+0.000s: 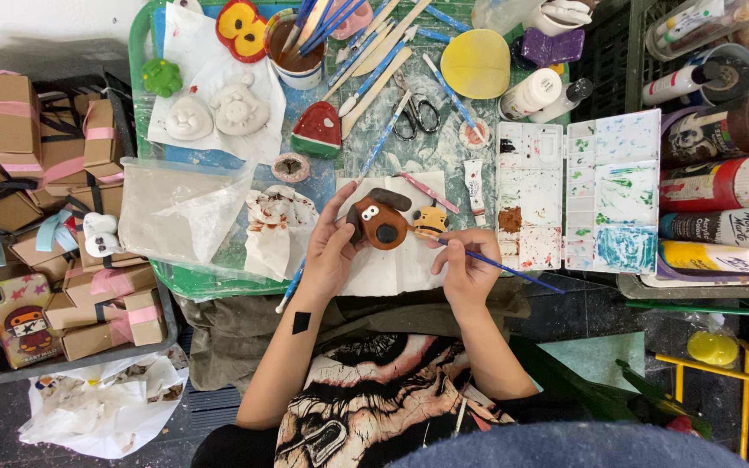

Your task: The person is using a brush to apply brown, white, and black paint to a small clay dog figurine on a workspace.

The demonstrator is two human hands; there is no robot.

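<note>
My left hand (329, 251) grips a brown dog-head figurine (379, 221) with dark ears and white eyes, held over a white paper sheet (396, 264). My right hand (468, 270) holds a thin blue-handled paintbrush (513, 270), its tip at the figurine's right side. A small yellow figurine (431, 220) sits just right of the dog head, above my right fingers.
Two white paint palettes (578, 195) lie to the right, with paint tubes and bottles (726, 186) beyond. A cup of brushes (298, 52), scissors (415, 115), unpainted white figurines (214, 113) and a watermelon piece (317, 132) fill the green tray. Cardboard boxes (36, 173) and a phone (19, 316) sit left.
</note>
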